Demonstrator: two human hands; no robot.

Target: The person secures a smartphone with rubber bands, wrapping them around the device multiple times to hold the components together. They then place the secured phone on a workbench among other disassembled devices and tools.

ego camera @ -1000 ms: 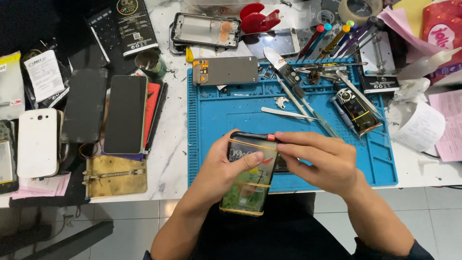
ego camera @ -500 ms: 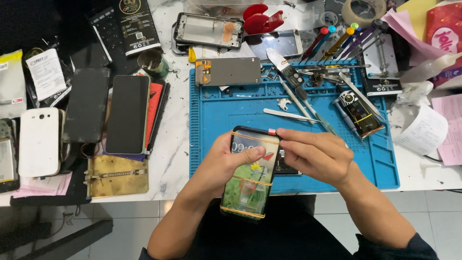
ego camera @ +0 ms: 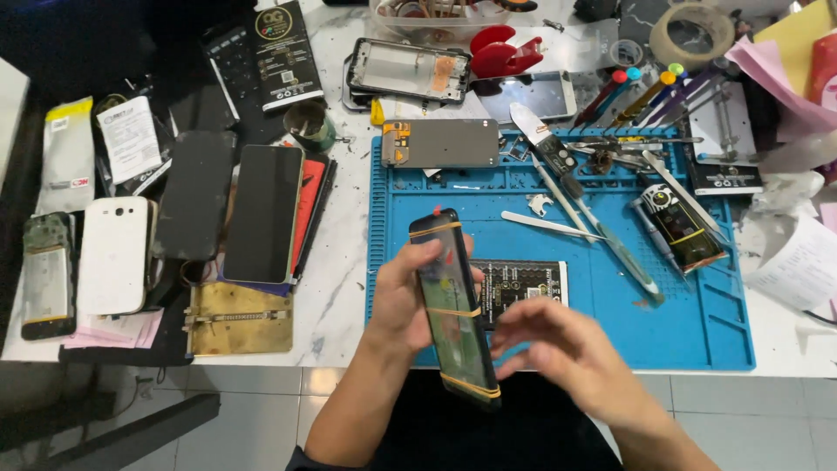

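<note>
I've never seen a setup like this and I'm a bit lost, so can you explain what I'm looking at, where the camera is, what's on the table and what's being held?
There is no machine here: these are one person's two bare hands, filmed by a camera worn on that person's head, looking down at a workbench.

The left hand grips a dark phone bound with yellow bands and holds it upright over the near edge. The right hand is open beside it, fingers blurred, holding nothing that I can see.

Under the hands lies a blue work mat on a white marble table. On the mat are a grey phone back panel, a small black part with print, tweezers and screwdrivers. To the left of the mat lie more phones, one of them a white phone, and a brass-coloured clamp plate.
</note>
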